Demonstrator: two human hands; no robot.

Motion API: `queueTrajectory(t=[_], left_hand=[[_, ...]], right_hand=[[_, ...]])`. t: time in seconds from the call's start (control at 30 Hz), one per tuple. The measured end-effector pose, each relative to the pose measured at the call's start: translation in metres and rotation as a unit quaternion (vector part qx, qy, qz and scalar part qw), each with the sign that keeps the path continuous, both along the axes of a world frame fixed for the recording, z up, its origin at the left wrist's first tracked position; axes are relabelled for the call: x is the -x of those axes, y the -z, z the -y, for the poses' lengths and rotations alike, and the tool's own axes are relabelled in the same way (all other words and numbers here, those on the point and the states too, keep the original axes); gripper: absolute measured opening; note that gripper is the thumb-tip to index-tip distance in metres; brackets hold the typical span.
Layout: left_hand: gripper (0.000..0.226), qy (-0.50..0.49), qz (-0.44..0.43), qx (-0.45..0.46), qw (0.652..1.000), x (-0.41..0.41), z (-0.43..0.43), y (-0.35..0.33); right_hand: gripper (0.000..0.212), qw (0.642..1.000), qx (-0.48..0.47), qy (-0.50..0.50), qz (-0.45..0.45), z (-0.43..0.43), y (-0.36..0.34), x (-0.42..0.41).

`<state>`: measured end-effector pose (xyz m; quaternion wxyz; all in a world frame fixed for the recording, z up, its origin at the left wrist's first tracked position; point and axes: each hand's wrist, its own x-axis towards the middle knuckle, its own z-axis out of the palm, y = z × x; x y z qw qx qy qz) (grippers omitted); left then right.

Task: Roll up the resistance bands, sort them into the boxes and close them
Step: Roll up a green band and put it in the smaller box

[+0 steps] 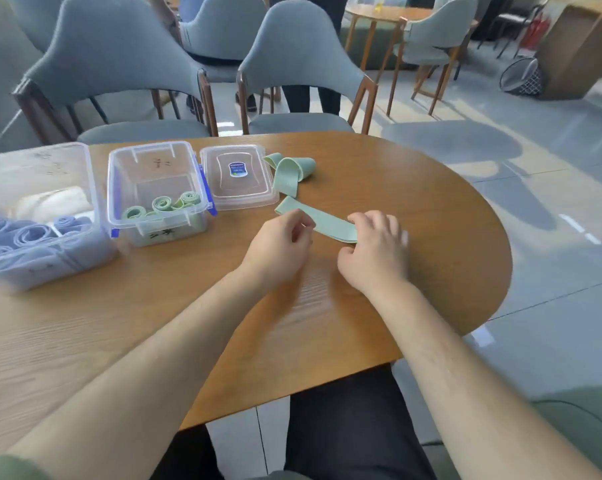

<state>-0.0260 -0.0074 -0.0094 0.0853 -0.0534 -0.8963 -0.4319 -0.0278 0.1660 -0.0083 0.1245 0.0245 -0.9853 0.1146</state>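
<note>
**Hands at the flat green band [327, 221]**

Grips the band's right end with the right hand [375, 251], fingers bent over it, outline smeared by motion. Left hand [278, 244] loosely curled at the band's near edge, fingertips over it. Cannot tell whether pinching or only touching. Band itself flat on the wooden table [431, 202], right end hidden under the right fingers.

At far left, clear box of blue rolls [33, 237], blurred and cut off by the frame edge. Beside it, open box [157, 192] holding green rolls [161, 203], number hard to make out through the wall. Next right, clear lid [239, 176] lying flat. Touching the lid's right side, second green band [289, 171], unrolled, in loose loops.
</note>
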Motion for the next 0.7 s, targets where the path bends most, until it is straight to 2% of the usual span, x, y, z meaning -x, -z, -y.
queueTrajectory(t=[0.07,0.23,0.5,0.6,0.7], left_hand=[[0.016,0.015,0.032,-0.008,0.999,-0.001,-0.019,-0.001],[0.018,0.032,0.07,-0.03,0.997,-0.004,-0.039,0.002],[0.017,-0.068,0.063,-0.147,0.985,-0.014,-0.01,0.001],[0.018,-0.124,0.091,-0.228,0.961,-0.019,0.009,0.0],[0.02,-0.133,0.103,-0.28,0.945,-0.026,0.031,0.002]], right_hand=[[0.045,0.999,0.002,0.033,0.023,-0.017,0.008,-0.004],[0.029,0.999,0.049,-0.001,-0.017,-0.022,0.013,-0.004],[0.034,0.981,0.178,-0.078,0.015,0.036,-0.008,-0.014],[0.033,0.969,0.22,-0.111,0.031,0.06,-0.012,-0.021],[0.027,0.948,0.282,-0.125,0.083,0.076,-0.012,-0.027]])
